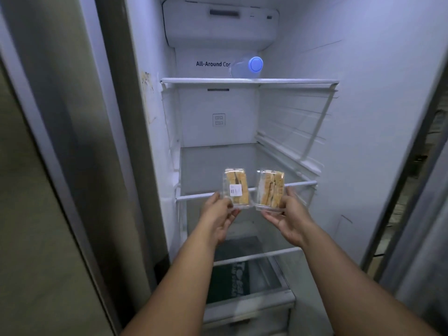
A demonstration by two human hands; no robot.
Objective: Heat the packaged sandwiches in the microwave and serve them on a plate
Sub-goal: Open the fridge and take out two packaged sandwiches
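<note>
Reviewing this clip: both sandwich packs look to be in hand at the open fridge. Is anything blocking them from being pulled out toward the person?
Nothing visible does. The left hand holds the labelled sandwich pack and the right hand holds the other sandwich pack, both at the glass shelf's front edge, with only open space toward the person. The microwave is out of view.

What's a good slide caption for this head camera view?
Left hand and right hand each hold a packaged sandwich before the open fridge's middle shelf.

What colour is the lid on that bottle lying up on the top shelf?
Blue. The bottle's lid faces the head camera, glowing bright blue.
</note>
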